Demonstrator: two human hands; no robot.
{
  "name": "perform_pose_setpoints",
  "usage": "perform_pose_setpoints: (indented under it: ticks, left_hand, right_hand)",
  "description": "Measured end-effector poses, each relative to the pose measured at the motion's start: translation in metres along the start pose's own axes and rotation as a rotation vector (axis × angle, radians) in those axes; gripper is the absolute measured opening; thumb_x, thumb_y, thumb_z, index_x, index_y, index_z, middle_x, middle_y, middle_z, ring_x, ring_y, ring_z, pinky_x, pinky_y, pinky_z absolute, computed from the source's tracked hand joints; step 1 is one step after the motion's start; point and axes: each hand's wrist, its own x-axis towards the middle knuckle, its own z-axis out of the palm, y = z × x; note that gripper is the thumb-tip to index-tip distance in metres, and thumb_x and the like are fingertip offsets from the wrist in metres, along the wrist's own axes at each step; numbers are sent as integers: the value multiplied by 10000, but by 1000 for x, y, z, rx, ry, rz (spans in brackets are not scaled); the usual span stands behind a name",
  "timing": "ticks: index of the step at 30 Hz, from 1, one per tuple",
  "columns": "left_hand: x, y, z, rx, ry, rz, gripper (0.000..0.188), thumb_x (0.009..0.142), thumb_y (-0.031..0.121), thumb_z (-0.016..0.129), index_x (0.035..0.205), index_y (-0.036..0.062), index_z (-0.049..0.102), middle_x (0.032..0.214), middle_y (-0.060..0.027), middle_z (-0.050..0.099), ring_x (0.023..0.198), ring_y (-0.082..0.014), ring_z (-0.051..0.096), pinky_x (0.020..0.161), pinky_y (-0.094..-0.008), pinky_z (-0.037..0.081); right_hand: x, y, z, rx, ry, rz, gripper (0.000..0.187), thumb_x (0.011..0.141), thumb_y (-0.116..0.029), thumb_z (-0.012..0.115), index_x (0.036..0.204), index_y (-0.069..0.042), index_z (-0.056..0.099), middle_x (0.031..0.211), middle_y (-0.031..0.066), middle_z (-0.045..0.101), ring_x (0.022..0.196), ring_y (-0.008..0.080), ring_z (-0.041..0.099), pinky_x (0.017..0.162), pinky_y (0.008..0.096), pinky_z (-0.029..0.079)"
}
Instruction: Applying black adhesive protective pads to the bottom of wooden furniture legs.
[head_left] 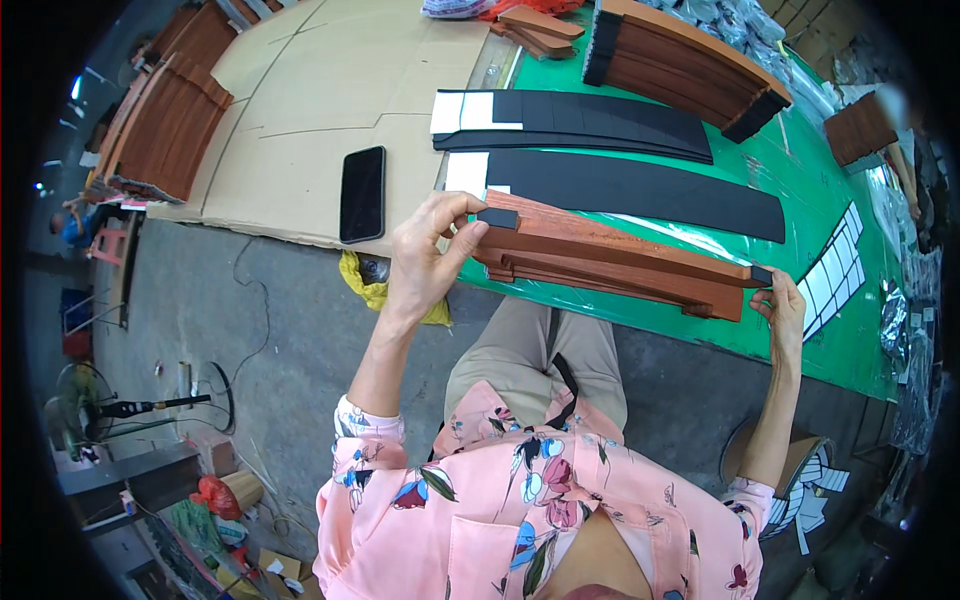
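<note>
I hold a curved reddish-brown wooden slat (pixel 630 246) lengthwise above the near edge of the green tabletop, with a black patch at each end. My left hand (pixel 428 250) pinches its left end at one black patch (pixel 497 217), thumb and forefinger closed on it. At the far end, the fingers of my right hand (pixel 782 305) close on the slat beside the other black patch (pixel 763 276). More brown slats (pixel 600 283) lie just below it. Behind it rest a long black strip (pixel 640 185) and a stack of black strips (pixel 610 120) with white patches at their left ends.
A stack of brown slats (pixel 690 65) with black ends stands at the back. A white sticker sheet (pixel 835 270) lies at the right. On the cardboard (pixel 310 130) is a black phone (pixel 362 195). A bin (pixel 790 455) stands on the floor, lower right.
</note>
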Motion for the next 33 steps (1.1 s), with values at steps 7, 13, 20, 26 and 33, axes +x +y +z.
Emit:
perform_pose_setpoints:
  ticks: [7,13,20,26,33]
  left_hand:
    - [-2,0,8,181,109,203,249,765,-14,629,1011,12,607,873,-96,589,708,-177,559,604,-264,451]
    - [-13,-8,15,386,128,385,380,730,-86,611,1081,59,612,934,-127,577,761,-209,587,626,-270,474]
    - [-18,3,0,82,99,39,239,883,145,543,1098,47,581,902,-94,594,732,-164,590,591,-276,472]
    - [-10,8,-2,-289,-133,-522,500,957,424,327,1026,-28,530,804,-91,584,679,-125,592,549,-222,454]
    - [81,30,-4,-430,-85,-443,378,946,271,411,1199,0,483,977,-89,610,805,-107,582,654,-214,443]
  right_hand:
    - [2,-1,2,-11,-17,-5,342,926,-327,479,1041,-30,602,838,21,554,699,79,549,619,222,499]
    - [-2,-2,-4,29,-5,-19,333,924,-318,484,1030,-25,601,848,19,554,699,82,552,617,226,498]
    - [4,-7,-7,71,-77,121,358,904,-339,514,1004,-10,612,787,34,540,612,79,533,583,232,478]
    - [6,-15,-17,-46,-148,81,303,902,-282,515,981,-6,611,771,36,555,607,84,546,581,229,478]
    - [21,-66,-33,103,47,-200,276,896,-211,529,1072,-3,569,960,44,565,819,84,550,702,249,499]
